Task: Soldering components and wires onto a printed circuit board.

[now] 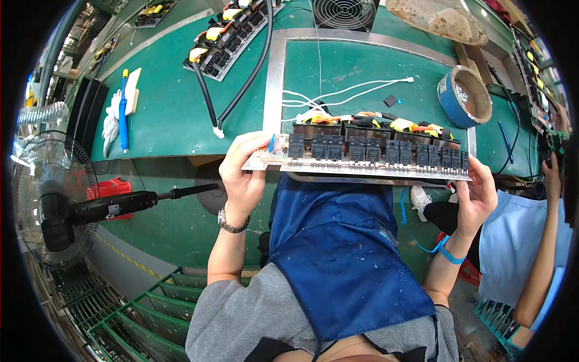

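Note:
A long circuit board [374,158] is held up over the front edge of the green bench, its row of black components facing me. My left hand [243,172] grips its left end, thumb and fingers closed on the edge. At the opposite end my right hand [476,190] pinches the board's corner between thumb and fingers. Yellow-wrapped parts and orange wires [416,127] show along the board's far side. White cables [356,87] lie on the bench behind it; whether they join the board is hidden.
Another board with yellow-wrapped parts [226,45] and thick black cables lies at the back left. A blue tape-like ring [449,99] stands right, near a small fan [345,13]. A blue soldering-iron-like tool [123,117] lies left. A pedestal fan [57,211] stands left; a co-worker's blue garment [512,241] shows right.

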`<state>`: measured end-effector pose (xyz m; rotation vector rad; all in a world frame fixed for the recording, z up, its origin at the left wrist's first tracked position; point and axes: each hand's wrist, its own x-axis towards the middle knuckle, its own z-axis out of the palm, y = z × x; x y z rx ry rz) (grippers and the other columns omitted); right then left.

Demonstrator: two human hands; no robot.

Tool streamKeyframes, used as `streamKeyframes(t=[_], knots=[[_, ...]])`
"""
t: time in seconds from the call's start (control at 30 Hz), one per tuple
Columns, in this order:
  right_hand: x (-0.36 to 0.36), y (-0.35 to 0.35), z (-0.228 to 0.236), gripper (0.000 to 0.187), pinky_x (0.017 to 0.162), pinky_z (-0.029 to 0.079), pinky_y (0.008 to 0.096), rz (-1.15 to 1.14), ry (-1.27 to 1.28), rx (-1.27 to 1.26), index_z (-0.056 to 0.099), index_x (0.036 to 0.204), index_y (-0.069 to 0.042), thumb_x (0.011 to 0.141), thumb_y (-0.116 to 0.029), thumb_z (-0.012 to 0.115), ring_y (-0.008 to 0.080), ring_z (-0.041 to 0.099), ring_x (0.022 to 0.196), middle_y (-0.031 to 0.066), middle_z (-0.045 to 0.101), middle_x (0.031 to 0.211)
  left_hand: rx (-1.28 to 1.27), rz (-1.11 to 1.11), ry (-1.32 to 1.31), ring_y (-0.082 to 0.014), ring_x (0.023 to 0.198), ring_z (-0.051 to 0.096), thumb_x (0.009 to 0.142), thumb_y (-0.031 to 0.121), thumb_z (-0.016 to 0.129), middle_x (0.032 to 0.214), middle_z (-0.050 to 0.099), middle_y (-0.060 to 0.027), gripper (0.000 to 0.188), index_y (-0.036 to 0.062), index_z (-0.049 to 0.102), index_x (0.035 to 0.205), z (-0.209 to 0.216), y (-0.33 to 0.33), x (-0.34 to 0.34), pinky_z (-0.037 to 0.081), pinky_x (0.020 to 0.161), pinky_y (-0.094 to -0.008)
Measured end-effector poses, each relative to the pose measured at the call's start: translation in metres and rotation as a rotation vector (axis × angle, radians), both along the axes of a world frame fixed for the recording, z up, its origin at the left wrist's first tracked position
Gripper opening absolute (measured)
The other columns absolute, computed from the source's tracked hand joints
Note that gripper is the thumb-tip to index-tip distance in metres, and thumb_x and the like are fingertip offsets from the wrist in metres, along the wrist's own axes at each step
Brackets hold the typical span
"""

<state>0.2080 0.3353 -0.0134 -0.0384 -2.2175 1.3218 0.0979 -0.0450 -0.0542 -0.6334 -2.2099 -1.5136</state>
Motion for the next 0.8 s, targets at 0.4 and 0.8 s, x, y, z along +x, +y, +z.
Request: streamKeyframes(t=[0.4, 0.8], knots=[[0.010, 0.000, -0.009, 0.029, 0.072, 0.055, 0.0267, -0.017, 0.044, 0.024, 0.059, 0.113, 0.009, 0.086, 0.003, 0.065, 0.0161, 0.063, 0.087, 0.0125, 0.060, 0.104, -0.006, -0.065, 0.022, -0.0255, 0.094, 0.066, 0.073, -0.008, 0.066, 0.102, 0.068, -0.0133, 0.032, 0.0010, 0.068, 0.104, -0.001, -0.004, -0.004, 0.052, 0.083, -0.0314], [0.008, -0.004, -0.011, 0.026, 0.064, 0.049, 0.0218, -0.034, 0.078, 0.069, 0.059, 0.111, 0.008, 0.087, 0.000, 0.065, 0.0118, 0.060, 0.077, 0.0098, 0.060, 0.100, -0.022, -0.065, 0.035, -0.0253, 0.093, 0.066, 0.074, -0.006, 0.067, 0.101, 0.068, -0.0130, 0.030, 0.0014, 0.069, 0.103, 0.000, -0.003, -0.005, 0.052, 0.082, -0.0315]])
